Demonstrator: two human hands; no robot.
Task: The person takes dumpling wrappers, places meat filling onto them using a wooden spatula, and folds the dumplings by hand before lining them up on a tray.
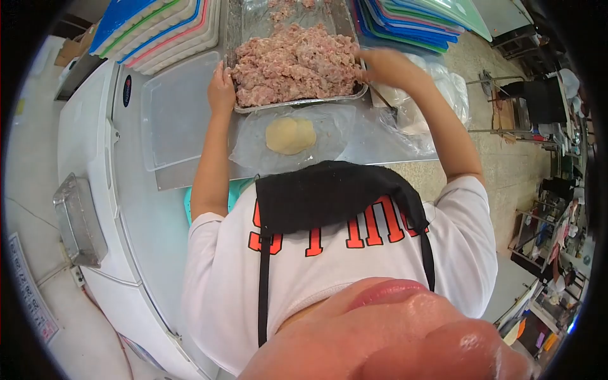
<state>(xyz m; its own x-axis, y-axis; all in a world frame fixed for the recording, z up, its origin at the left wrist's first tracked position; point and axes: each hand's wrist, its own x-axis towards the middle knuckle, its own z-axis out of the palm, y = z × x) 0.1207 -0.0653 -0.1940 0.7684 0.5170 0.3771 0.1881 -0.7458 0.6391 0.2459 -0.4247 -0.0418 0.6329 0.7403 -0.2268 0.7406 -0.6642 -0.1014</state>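
Note:
A metal tray (297, 102) holds a large heap of pinkish ground meat mixture (294, 63). My left hand (221, 87) is at the tray's left side, with its fingers closed on the rim. Beyond the opposite rim, my right hand (394, 67) is smeared by motion, its fingers reaching the meat's right edge. What those fingers hold, if anything, does not show. Below them a thin tool with a dark end (384, 99) slants beside the tray. Nearer my body, round pale-yellow dough wrappers (290, 135) lie overlapping on a clear plastic sheet (332, 136).
Stacked colored trays (161, 31) stand at the left back, and more blue and green ones (405, 25) at the right back. A translucent lid (177, 111) lies left of the meat. Clear plastic bags (437, 107) sit on the right. A white freezer (95, 145) adjoins the metal table (392, 142).

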